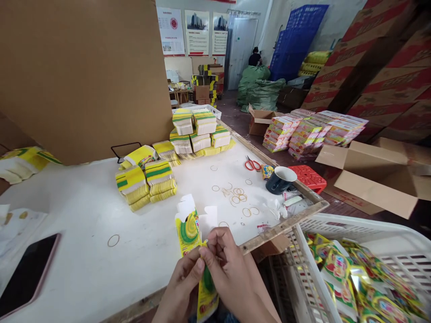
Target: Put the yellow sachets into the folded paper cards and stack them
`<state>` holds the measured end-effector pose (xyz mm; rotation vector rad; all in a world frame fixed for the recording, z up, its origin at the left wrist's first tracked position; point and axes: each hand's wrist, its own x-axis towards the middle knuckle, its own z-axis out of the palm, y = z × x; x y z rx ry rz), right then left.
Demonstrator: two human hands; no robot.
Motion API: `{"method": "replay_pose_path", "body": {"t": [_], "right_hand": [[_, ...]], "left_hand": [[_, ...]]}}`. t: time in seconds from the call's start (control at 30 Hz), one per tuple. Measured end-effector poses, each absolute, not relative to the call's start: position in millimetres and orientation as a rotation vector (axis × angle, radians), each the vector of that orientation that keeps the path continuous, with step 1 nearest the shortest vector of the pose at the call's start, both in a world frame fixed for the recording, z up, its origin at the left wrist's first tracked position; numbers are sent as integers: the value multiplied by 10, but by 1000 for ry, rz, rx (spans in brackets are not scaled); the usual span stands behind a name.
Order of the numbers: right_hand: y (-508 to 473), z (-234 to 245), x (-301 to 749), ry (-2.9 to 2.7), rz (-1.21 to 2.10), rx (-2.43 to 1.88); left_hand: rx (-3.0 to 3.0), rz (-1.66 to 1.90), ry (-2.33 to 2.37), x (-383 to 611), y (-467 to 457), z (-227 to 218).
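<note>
Both hands are in close at the near edge of the worktop (84,269), the left hand (183,282) and the right hand (232,273) almost meeting at the thumbs. The fingers (210,262) are drawn in narrow, both sets pinching a yellow-and-green carton (187,231). Its upper part stands just beyond the left fingers, white flaps spread; more printed card shows below, between the palms, running toward the bottom edge. Whether that's all one piece I can't tell, because the knuckles cover the join! A tiny pale bit peeks out at the fingertips, too small to make out.

Just past the fingers, one ring peeks out behind the right knuckles; farther out and rightward, loose rubber bands (239,197) overlap, too tangled to count. Beyond them, red-handled scissors (252,165), then a dark mug (280,180), covering part of a red stool (308,179).

Ahead and left of the fingers sits a near stack of flat cartons (146,181); deeper in, a far stack (202,130) partly blocks a white tray (215,111). Well to the left lies a dark-screened phone (29,277), its near corner clipped by the frame.

Right of the fingers, a white basket (314,264) brims with shiny packets (336,269), cut off below, their lettering hard to read. Both forearms leave through the bottom edge.
</note>
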<state>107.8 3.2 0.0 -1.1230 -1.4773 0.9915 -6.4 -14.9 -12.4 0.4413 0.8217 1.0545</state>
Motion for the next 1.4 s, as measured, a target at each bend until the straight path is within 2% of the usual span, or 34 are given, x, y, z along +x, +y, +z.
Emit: {"method": "replay_pose_path", "body": {"t": [0.17,0.33,0.53,0.73,0.93,1.17,1.3,1.4], "right_hand": [[42,6,1149,-1421,744,-1265],[64,-64,1191,-1458,999,-1321],[98,-158,1269,-1285,1062,-1165],[103,-176,1445,-1485,1187,-1086],[112,-130,1517,-1636,1138,-1127],[139,-182,1496,-1492,1121,-1102],[158,-118,1567,-1621,1107,-1014],[145,-26,1599,-1647,1219,-1093]], "left_hand": [[426,1180,909,-26,-79,-146],[598,1211,1037,-85,-76,-212],[777,1305,1134,-66,-148,-152],[811,1176,1022,-153,-181,-127],[780,1083,857,-175,-209,-264],[754,1070,846,-194,-177,-150],[892,1036,933,-240,-139,-103],[875,1096,1016,-223,-135,-118]]}}
